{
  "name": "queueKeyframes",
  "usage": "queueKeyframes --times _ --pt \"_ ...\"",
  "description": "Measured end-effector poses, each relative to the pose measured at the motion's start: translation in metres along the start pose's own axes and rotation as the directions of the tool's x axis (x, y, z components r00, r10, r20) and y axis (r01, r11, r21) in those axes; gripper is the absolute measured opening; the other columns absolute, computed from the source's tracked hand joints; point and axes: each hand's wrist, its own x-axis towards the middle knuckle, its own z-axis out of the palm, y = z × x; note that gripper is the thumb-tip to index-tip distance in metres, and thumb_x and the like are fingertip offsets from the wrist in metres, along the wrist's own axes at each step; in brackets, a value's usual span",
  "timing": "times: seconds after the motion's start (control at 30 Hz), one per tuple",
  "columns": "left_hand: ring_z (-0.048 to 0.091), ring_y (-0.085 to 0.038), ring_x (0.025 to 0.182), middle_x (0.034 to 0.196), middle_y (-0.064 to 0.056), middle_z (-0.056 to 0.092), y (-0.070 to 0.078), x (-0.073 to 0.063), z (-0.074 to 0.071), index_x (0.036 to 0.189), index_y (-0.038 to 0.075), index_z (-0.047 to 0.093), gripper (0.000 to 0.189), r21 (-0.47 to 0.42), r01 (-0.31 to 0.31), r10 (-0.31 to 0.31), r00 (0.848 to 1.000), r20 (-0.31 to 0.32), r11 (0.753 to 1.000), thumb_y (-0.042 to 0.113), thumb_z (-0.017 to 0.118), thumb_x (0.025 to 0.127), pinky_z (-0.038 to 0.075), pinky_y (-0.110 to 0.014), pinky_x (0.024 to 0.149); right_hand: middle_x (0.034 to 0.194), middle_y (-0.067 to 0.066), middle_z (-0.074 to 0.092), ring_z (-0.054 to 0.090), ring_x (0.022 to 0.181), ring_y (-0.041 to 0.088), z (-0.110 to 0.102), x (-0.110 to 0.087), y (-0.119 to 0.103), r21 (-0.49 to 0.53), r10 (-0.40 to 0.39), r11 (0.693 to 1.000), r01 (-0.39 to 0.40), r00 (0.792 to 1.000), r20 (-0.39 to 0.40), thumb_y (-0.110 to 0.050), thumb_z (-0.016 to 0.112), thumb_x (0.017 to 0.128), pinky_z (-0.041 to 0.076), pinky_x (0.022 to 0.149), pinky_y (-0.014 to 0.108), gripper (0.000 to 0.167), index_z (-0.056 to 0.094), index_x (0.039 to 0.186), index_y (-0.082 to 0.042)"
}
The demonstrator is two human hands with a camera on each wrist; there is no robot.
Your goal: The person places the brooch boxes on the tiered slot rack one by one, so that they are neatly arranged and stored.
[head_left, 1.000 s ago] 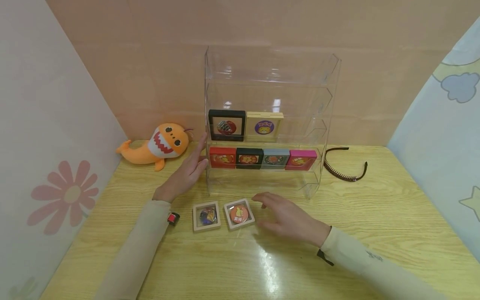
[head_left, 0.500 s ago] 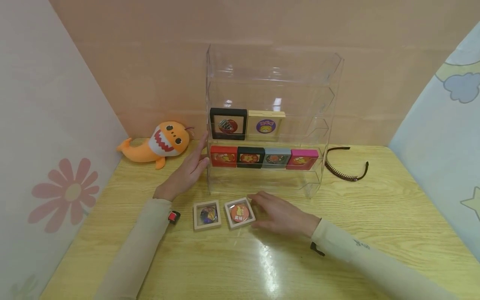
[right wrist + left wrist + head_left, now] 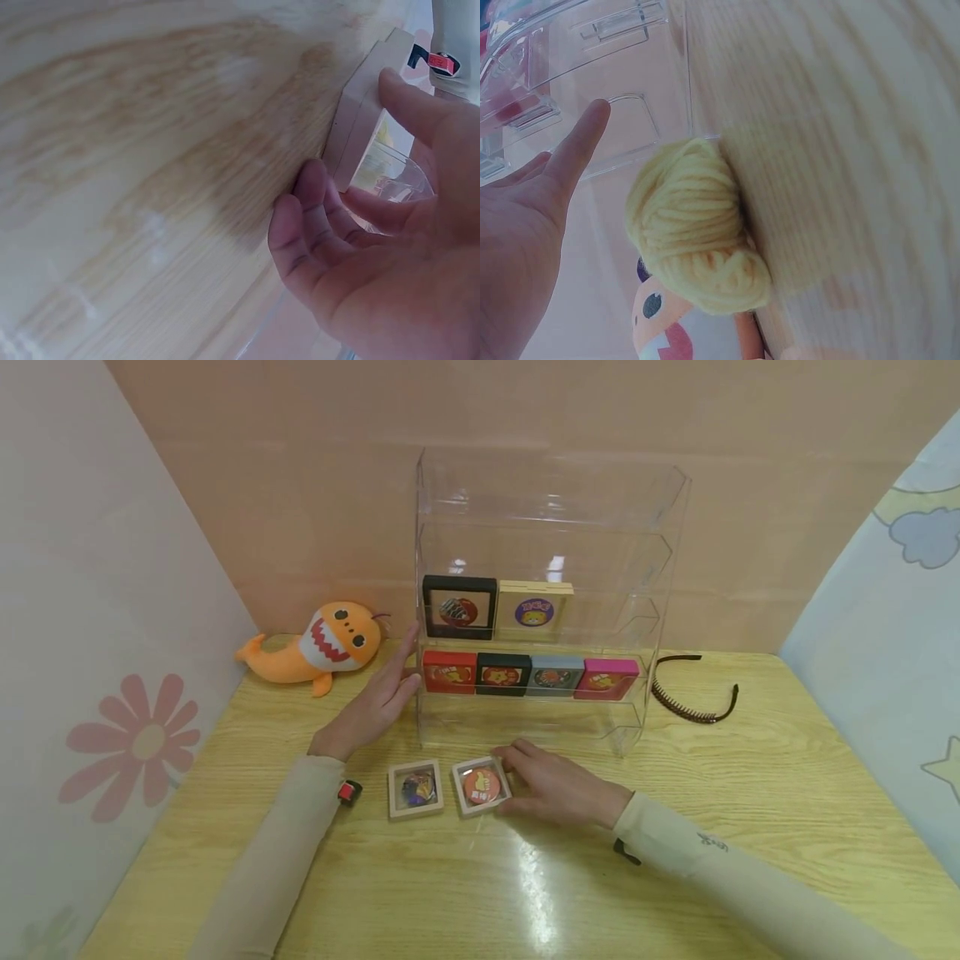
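Observation:
My left hand (image 3: 372, 706) has its fingers straight, laid along the left side of a clear acrylic display rack (image 3: 551, 514). On the table before the rack, my right hand (image 3: 562, 787) pinches a cream square box (image 3: 481, 787) with an orange thumbs-up badge in it. The right wrist view shows the thumb at one edge of this box (image 3: 361, 120) and the forefinger at another, with the other fingers bent below. Left of it lies a second cream box (image 3: 416, 789) with a dark, colourful badge.
Low on the rack stand red (image 3: 449, 673), black (image 3: 503, 675), grey (image 3: 557, 676) and pink (image 3: 607, 679) boxes. Above are a black-framed box (image 3: 459, 607) and a cream one (image 3: 534, 610). An orange plush shark (image 3: 341, 639), yellow yarn (image 3: 694, 225) and a dark headband (image 3: 686, 714) flank the rack.
My right hand has moved left to the thumbs-up badge box, and its thumb and forefinger have come onto the edges. My left hand has kept its place at the rack.

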Motion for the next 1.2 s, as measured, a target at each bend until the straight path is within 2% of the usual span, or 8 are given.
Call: queueKeyframes --times 0.2,0.33,0.43,0.57,0.67,0.8,0.87,1.2 --pt "0.024 -0.026 0.150 0.169 0.004 0.004 0.002 0.001 0.000 0.161 0.040 -0.009 0.068 0.004 0.007 -0.007 1.000 0.006 1.000 0.029 0.036 0.112 0.036 -0.051 0.114 0.134 0.009 0.054 0.059 0.113 0.019 -0.001 -0.004 0.002 0.027 -0.030 0.999 0.030 0.999 -0.012 -0.035 0.079 0.089 0.052 0.099 0.039 0.069 0.050 0.142 -0.002" --pt "0.023 -0.025 0.150 0.169 0.003 0.004 0.002 0.001 0.000 0.161 0.039 -0.010 0.068 0.007 0.000 -0.001 1.000 0.006 1.000 0.028 0.036 0.112 0.036 -0.050 0.114 0.136 0.011 0.055 0.057 0.120 0.020 0.000 -0.007 0.001 0.078 -0.006 0.997 0.007 1.000 -0.021 -0.031 0.082 0.087 0.048 0.104 0.039 0.071 0.047 0.142 -0.003" --pt "0.023 -0.026 0.150 0.169 0.003 0.004 0.001 0.001 0.000 0.162 0.038 -0.010 0.069 0.004 -0.009 0.009 1.000 0.005 1.000 0.026 0.037 0.112 0.037 -0.050 0.114 0.130 0.010 0.060 0.060 0.117 0.019 -0.001 -0.008 -0.001 0.138 0.023 0.990 -0.020 1.000 -0.018 -0.025 0.085 0.084 0.050 0.102 0.037 0.072 0.046 0.141 -0.004" --pt "0.036 -0.031 0.144 0.169 0.002 0.005 0.000 0.000 0.001 0.162 0.039 -0.009 0.069 -0.010 0.000 0.000 1.000 0.007 1.000 0.026 0.036 0.112 0.039 -0.051 0.112 0.120 0.007 0.064 0.063 0.107 0.017 0.000 -0.010 -0.004 0.195 0.042 0.980 -0.034 0.998 -0.037 -0.015 0.088 0.078 0.053 0.095 0.036 0.071 0.047 0.135 -0.006" --pt "0.040 -0.033 0.141 0.169 0.003 0.005 -0.001 -0.001 0.001 0.161 0.040 -0.009 0.068 -0.018 0.007 -0.006 1.000 0.010 1.000 0.026 0.036 0.112 0.040 -0.051 0.111 0.115 0.005 0.065 0.064 0.104 0.017 0.001 -0.010 -0.005 0.211 0.049 0.977 -0.036 0.997 -0.059 -0.011 0.090 0.072 0.054 0.092 0.035 0.071 0.048 0.130 -0.007" --pt "0.033 -0.030 0.146 0.169 0.004 0.004 -0.001 0.000 0.001 0.161 0.040 -0.009 0.069 -0.021 0.002 -0.002 1.000 0.009 1.000 0.026 0.036 0.112 0.038 -0.051 0.112 0.112 0.004 0.065 0.064 0.101 0.016 0.002 -0.012 -0.006 0.246 0.062 0.968 -0.041 0.995 -0.075 -0.010 0.092 0.070 0.055 0.090 0.035 0.070 0.049 0.125 -0.009" --pt "0.034 -0.030 0.145 0.169 0.005 0.004 -0.001 0.000 0.001 0.161 0.040 -0.009 0.069 -0.022 0.002 -0.002 1.000 0.008 1.000 0.026 0.036 0.112 0.039 -0.051 0.112 0.112 0.004 0.065 0.065 0.100 0.015 0.002 -0.012 -0.006 0.276 0.067 0.960 -0.044 0.995 -0.075 -0.009 0.093 0.070 0.056 0.089 0.033 0.069 0.049 0.123 -0.010" --pt "0.046 -0.036 0.137 0.169 -0.002 0.008 0.000 -0.001 0.000 0.161 0.042 -0.009 0.069 -0.037 0.021 -0.021 1.000 0.013 0.999 0.026 0.037 0.112 0.043 -0.052 0.108 0.110 0.008 0.071 0.071 0.092 0.014 -0.002 -0.018 -0.006 0.361 0.041 0.933 0.002 0.993 -0.113 -0.001 0.080 0.085 0.057 0.078 0.022 0.038 0.053 0.110 -0.012"
